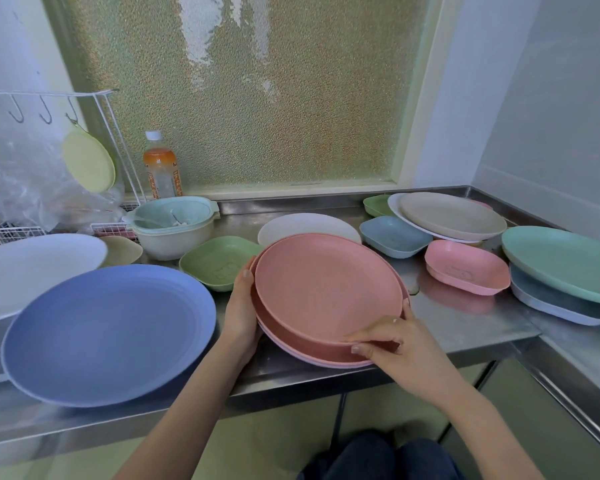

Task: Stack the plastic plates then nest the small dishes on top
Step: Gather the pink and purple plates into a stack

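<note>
Stack: the pink plates (326, 285) are sitting at the near edge of the steel counter (465, 320), middle of the scene.
Left hand (241, 306): is cupping the stack's left rim, fingers curled underneath.
Right hand (392, 344): is pinching the near rim, thumb on top.
Handling: probably light, stiff and smooth; opposite rims are offering the steadiest hold.
Hidden: the plate count is unclear; the blue plate (108, 334) is overhanging the counter's near edge; right-side dishes are overlapping.
</note>
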`<state>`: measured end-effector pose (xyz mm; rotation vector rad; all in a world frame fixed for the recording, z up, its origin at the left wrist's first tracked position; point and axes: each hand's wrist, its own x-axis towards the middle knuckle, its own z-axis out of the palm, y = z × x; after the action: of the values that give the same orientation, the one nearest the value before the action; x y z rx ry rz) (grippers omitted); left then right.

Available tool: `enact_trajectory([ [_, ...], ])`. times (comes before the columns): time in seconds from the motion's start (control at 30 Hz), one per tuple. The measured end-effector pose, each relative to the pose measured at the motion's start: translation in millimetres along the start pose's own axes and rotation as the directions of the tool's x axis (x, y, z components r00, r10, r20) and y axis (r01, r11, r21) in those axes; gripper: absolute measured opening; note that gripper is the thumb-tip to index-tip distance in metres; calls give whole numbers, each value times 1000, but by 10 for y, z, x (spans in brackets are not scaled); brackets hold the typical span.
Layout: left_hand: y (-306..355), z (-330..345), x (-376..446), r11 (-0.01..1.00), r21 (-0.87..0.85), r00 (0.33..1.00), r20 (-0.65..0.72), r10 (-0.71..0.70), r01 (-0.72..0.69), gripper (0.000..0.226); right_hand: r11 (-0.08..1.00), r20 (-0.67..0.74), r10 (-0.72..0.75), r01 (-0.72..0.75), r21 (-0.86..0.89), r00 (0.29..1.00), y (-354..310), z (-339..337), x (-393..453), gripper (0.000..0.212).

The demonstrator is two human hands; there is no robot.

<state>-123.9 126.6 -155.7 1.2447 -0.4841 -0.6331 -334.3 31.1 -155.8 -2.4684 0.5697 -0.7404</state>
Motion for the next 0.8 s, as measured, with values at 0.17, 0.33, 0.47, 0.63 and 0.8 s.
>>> enact_trajectory([
  [0.17, -12, -30, -76, 986, 165, 996, -85, 41, -26, 42, 1000, 34, 7, -7, -3, 999, 11, 1, -16, 13],
  [0.33, 13, -104, -240, 974, 225, 975, -208, 70, -22, 40, 998, 50, -17, 20, -55, 999, -56, 19, 10, 18],
  [0.47, 23, -152, -304, 960, 277, 970, -226, 94, -28, 45, 999, 11, -35, 35, -22, 999, -112, 59, 9, 29],
  [0.63, 49, -166, -332, 952, 296, 981, -146, 124, -76, 35, 998, -152, 47, -41, 43, 987, -292, 175, 98, 37],
  [0.8, 28, -176, -323, 940, 331, 980, -145, 139, -84, 35, 996, -200, -28, 43, 73, 979, -747, 376, 382, 27],
])
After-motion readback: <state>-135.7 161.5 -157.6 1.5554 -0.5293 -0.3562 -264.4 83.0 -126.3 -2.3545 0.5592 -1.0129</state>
